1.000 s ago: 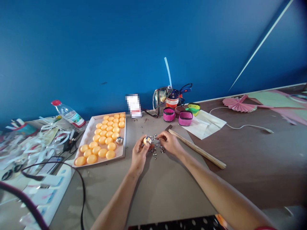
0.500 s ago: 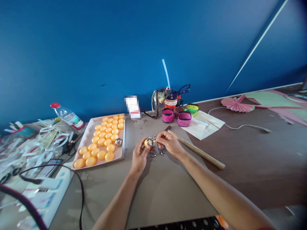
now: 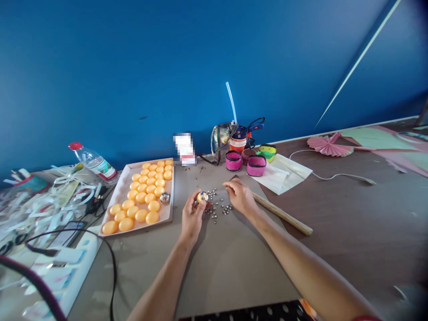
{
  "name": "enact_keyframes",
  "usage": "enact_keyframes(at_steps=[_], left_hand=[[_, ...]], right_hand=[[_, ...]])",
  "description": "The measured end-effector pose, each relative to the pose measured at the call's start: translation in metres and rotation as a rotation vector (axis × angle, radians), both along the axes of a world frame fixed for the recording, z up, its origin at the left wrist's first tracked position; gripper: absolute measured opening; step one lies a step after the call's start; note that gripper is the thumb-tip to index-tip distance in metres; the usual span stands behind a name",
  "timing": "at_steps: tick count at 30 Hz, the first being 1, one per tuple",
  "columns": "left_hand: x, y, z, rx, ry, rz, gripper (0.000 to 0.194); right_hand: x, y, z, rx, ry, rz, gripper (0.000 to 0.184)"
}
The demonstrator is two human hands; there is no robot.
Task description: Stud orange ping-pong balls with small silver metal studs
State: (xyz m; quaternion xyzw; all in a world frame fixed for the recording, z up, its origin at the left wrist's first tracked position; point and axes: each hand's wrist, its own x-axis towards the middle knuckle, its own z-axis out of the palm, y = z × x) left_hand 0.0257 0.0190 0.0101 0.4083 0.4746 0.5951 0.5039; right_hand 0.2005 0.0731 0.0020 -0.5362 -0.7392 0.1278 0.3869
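Observation:
In my left hand (image 3: 193, 218) is a small orange ball (image 3: 202, 197), partly covered with shiny silver rhinestones and gripped between thumb and fingers. My right hand (image 3: 241, 196) is apart from it, to the right, with thumb and forefinger pinched together; whatever they hold is too small to make out. Loose rhinestones (image 3: 228, 209) lie scattered on the grey mat (image 3: 214, 267) between and below the hands. To the left, a shallow white tray (image 3: 115, 189) holds several plain orange balls (image 3: 141, 197) and one ball covered in silver stones (image 3: 165, 197).
A wooden stick (image 3: 284, 215) lies beside my right forearm. Behind are pink containers (image 3: 256, 165), a green one (image 3: 267, 151), white paper (image 3: 294, 174) and a cup of tools (image 3: 238, 145). A bottle (image 3: 96, 164), cables and a power strip (image 3: 75, 263) crowd the left.
My right hand has moved away from the ball, up and to the right, uncovering more rhinestones on the mat. The left hand has shifted slightly left with the ball.

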Motion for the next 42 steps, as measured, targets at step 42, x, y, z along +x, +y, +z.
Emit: enact_keyframes(at_steps=[42], left_hand=[[0.002, -0.003, 0.008, 0.039, 0.175, -0.03, 0.044]], right_hand=[[-0.022, -0.017, 0.022, -0.679, 0.996, 0.428, 0.023]])
